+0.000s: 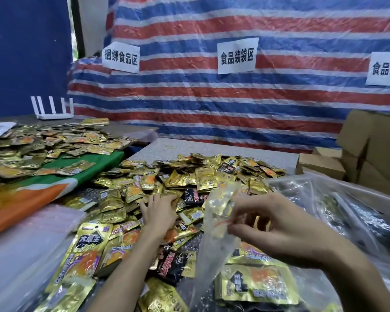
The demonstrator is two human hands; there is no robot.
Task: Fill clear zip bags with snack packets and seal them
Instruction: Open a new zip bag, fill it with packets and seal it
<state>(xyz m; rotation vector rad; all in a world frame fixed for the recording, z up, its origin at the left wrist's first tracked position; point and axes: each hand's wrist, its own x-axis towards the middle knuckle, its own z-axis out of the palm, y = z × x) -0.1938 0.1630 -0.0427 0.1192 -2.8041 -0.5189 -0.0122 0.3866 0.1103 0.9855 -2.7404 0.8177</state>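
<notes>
1. Clear zip bag (pixel 218 212) pinched between thumb and fingertips of the right hand (pixel 268 224), held in the air over the near packets, right of centre.
2. Long axis close to upright, upper end leaning slightly right, lower end hanging toward the near edge. Thin red zip line crossing it just beside the pinching fingers. Cannot tell which end is the mouth.
3. Left hand (pixel 160 212) palm down on the heap of snack packets (pixel 189 176), fingers spread and loose, grasping nothing.
4. Gold and black packets piled across a grey speckled table (pixel 212 147).
5. At near left, a stack of flat clear bags (pixel 32 244). Beyond it, a green and orange cloth (pixel 54 176) under a second heap (pixel 43 145) of gold packets, with a white router (pixel 52 109) behind.
6. At right, a clear tub (pixel 369 194) of filled bags, with cardboard boxes (pixel 369 149) past it.
7. Behind everything, a red, white and blue striped tarp (pixel 212 97) bearing white paper signs (pixel 236 55).
</notes>
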